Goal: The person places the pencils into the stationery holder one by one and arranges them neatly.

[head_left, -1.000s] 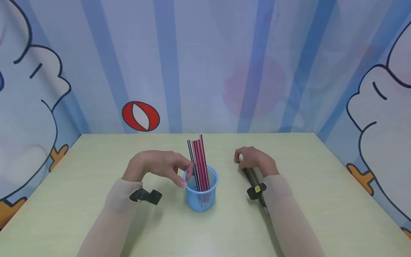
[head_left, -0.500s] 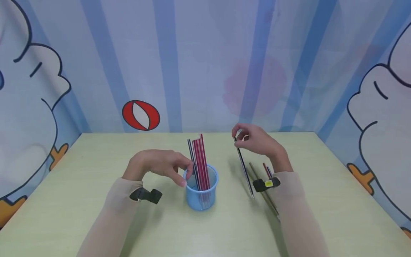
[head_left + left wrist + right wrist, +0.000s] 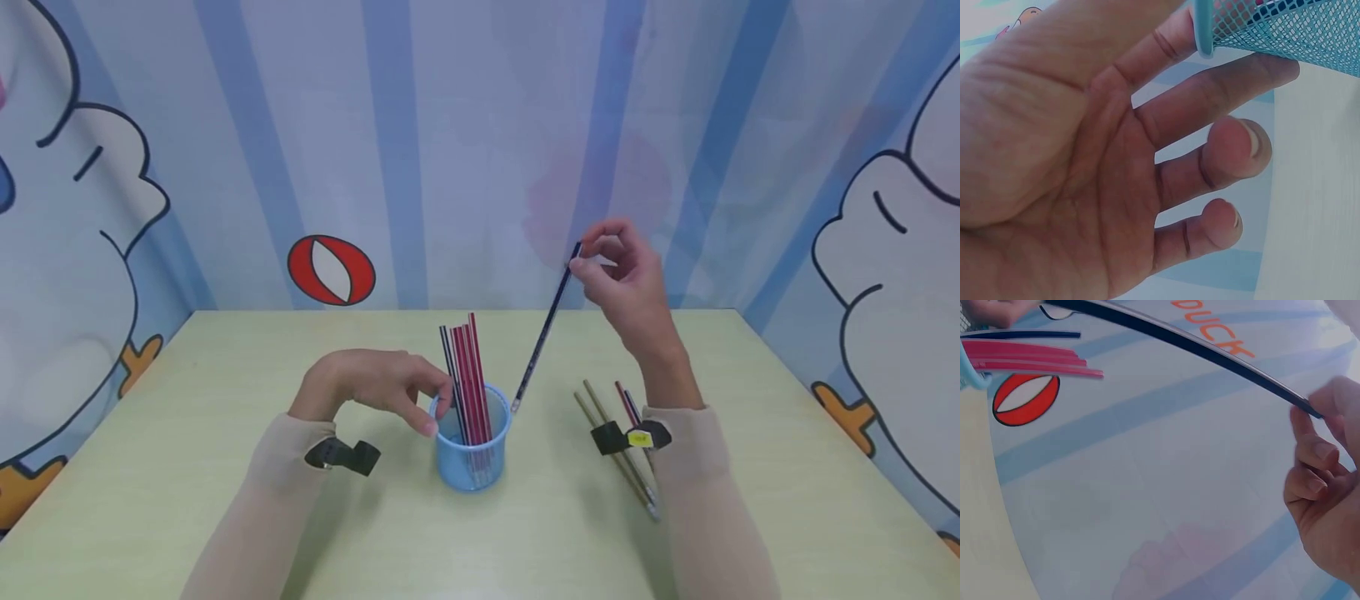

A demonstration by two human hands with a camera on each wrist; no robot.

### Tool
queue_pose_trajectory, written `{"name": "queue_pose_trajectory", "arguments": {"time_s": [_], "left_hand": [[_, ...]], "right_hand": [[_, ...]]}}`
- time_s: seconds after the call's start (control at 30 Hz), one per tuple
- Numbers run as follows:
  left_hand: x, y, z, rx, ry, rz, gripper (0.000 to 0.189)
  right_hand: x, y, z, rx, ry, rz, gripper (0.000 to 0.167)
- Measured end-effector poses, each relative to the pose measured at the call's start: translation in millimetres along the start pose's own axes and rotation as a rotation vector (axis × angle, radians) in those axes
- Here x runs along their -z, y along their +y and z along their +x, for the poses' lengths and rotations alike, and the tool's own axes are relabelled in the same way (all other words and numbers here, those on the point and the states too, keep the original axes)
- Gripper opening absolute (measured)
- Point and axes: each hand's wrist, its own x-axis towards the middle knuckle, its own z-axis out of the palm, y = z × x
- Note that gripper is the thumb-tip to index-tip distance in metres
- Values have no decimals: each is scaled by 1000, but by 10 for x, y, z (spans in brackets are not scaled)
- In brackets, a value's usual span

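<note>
A light-blue mesh pen cup [image 3: 470, 467] stands on the table, holding several red-striped pencils [image 3: 471, 383] and a dark blue one. My left hand [image 3: 375, 385] pinches the cup's rim from the left; in the left wrist view, the mesh wall [image 3: 1285, 31] lies by the index finger while the other fingers are loosely bent. Above the table, my right hand [image 3: 626, 283] pinches a dark blue pencil [image 3: 546, 332] at its top end between thumb and fingertips. This pencil slants down to the left, its pale lower tip right at the cup's right rim.
Several more pencils lie on the table at the right: gold ones [image 3: 597, 402] and a red one [image 3: 622, 396] beside a dark one, partly hidden under the right wrist camera [image 3: 630, 437]. A printed cloth backdrop [image 3: 480, 167] rises behind the table's far edge.
My right hand has picked up the dark blue pencil from the pile, raised it and swung its lower end left to the cup. The left hand stays at the rim.
</note>
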Motion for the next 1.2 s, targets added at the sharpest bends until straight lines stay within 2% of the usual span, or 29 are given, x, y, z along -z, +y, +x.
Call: {"name": "queue_pose_trajectory", "arguments": {"time_s": [0.07,0.17,0.27,0.4,0.63,0.73,0.83,1.0,1.2], "left_hand": [[-3,-1,1,0,1,-3,17],[-8,-5,-1,4,0,0,17],[-10,-15,0,5,-3,-8,17],[-13,-29,3,-2,-9,-8,16],[0,-29,9,-11,-16,-4,17],[7,-17,11,-10,-19,-5,17],[4,-16,11,-8,-14,-15,16],[-6,-26,10,-13,-14,-17,15],[4,-18,2,-31,-19,5,18]], "right_hand": [[-72,6,1,19,22,64,22],[-203,60,-5,17,-15,51,21],[-368,146,-37,-30,-105,-61,21],[-602,292,-86,-52,-239,-202,23],[-835,432,-166,31,-456,-464,20],[-833,422,-171,61,-488,-557,19],[-779,399,-158,57,-504,-590,23],[-608,364,-110,-20,-510,-554,29],[-243,362,-45,-170,-504,-574,28]]}}
